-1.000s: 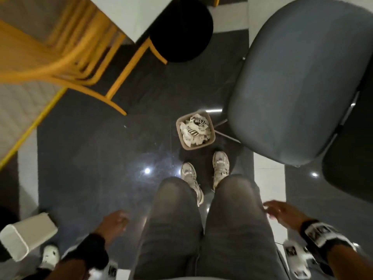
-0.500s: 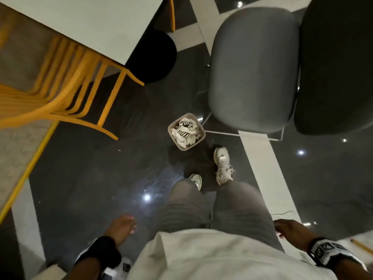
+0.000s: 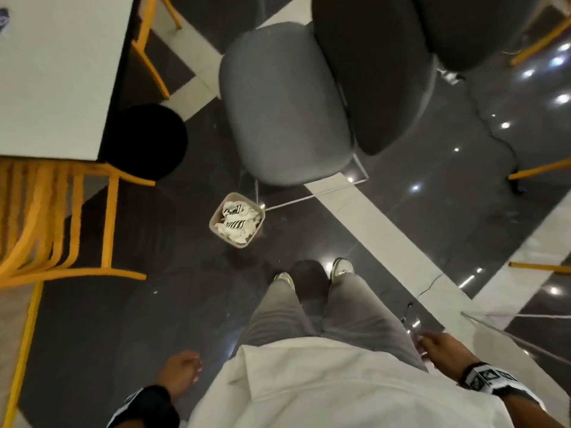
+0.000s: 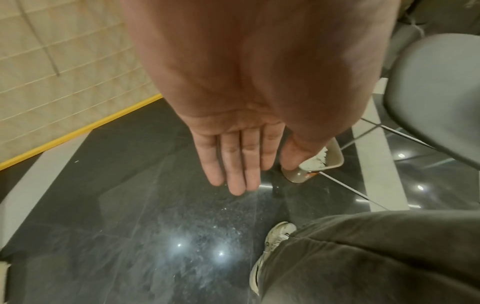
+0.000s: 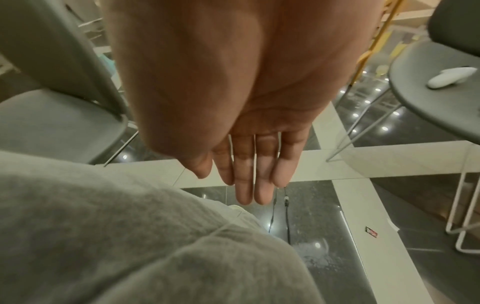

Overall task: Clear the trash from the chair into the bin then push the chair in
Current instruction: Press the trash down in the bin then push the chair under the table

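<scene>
1. Both grips spread and empty: left hand (image 4: 228, 156) and right hand (image 5: 249, 164) hang at the sides, fingers straight.
2. Trash (image 3: 236, 222) already in the bin (image 3: 216, 215), crumpled white paper, some striped.
3. Grey chair (image 3: 284, 103) seat bare, smooth and rounded, just beyond the bin on glossy dark floor (image 3: 154, 304).
4. Left to do, by the look of it: pushing the chair in toward the white surface (image 3: 55, 75).

floor (image 3: 173, 304): glossy dark tile, pale bands; yellow chair (image 3: 55, 217) | white table (image 3: 58, 72)
</scene>
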Motion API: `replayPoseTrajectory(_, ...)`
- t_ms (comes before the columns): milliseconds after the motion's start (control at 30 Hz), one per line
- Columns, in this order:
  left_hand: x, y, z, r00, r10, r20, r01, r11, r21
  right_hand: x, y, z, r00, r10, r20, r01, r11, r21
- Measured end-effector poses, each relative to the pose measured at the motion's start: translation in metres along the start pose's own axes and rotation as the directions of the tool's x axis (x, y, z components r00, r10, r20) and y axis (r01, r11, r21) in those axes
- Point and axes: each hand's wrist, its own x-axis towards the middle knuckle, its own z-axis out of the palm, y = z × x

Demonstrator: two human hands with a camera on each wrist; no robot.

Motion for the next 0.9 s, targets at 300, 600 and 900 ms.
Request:
replayPoseTrajectory(300,0.009,0.094,0.056,0.989,0.146,0.035,-0.150,0.962,0.227,0.008,0.114,-0.009,0.986,0.148,0.075,-0.162,0.953,0.257)
replayPoseTrajectory(600,-0.026,0.208,0.178,0.982,0.185,0.030,-0.183,0.914,0.362,0.055,0.201,-0.110,0.988,0.133,0.077,-0.148,0.954,0.260)
replayPoseTrajectory(900,-0.027,0.354,0.262,0.977,0.205,0.052,-0.211,0.928,0.308,0.091,0.205,-0.245,0.992,0.107,0.066,-0.116,0.981,0.153)
